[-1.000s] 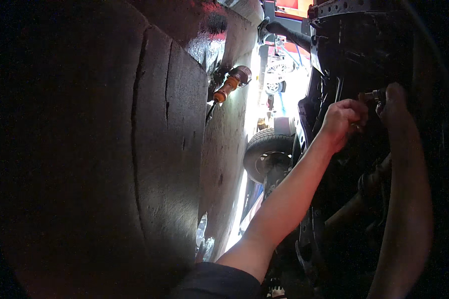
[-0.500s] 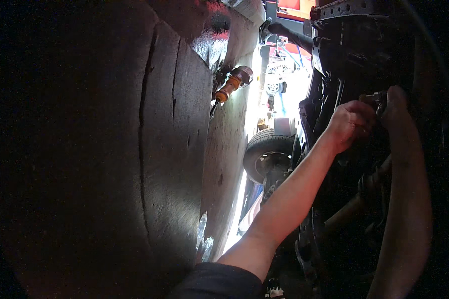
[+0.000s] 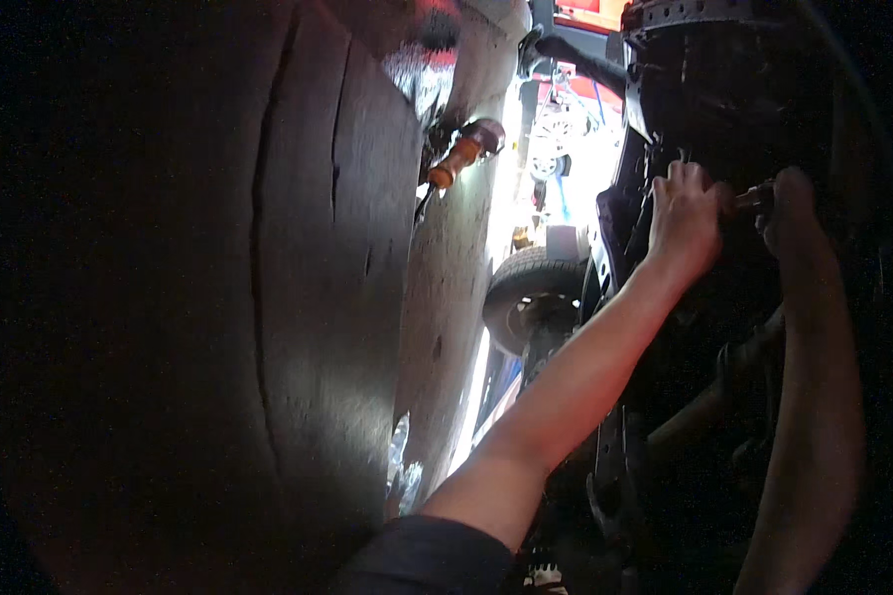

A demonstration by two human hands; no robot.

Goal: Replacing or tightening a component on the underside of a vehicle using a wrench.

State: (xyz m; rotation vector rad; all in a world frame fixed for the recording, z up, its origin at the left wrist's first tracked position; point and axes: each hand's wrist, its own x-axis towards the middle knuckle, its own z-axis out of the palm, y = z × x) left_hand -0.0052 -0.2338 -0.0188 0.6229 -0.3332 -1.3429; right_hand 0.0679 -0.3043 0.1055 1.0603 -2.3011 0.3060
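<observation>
My right hand [image 3: 792, 210] is closed around the end of a short metal tool [image 3: 751, 199] up against the dark underside of a vehicle [image 3: 704, 99]. Its exact kind is lost in the shadow. Just to the left, my left hand [image 3: 685, 223] is raised with its fingers curled over at the top. Its thumb side points at the tool's left end; whether they touch, I cannot tell. Whatever lies under the left fingers is hidden.
A wide wooden board [image 3: 337, 278] with long cracks fills the left side. Beyond it lies an orange-handled thing [image 3: 458, 161] with a round end and a dark cord. A tyre [image 3: 526, 293] stands in the bright gap. Pipes [image 3: 704, 407] run beneath my forearms.
My left hand has shifted slightly left and turned, its fingers now pointing up and off the tool's left end. The right hand has barely moved and keeps its grip.
</observation>
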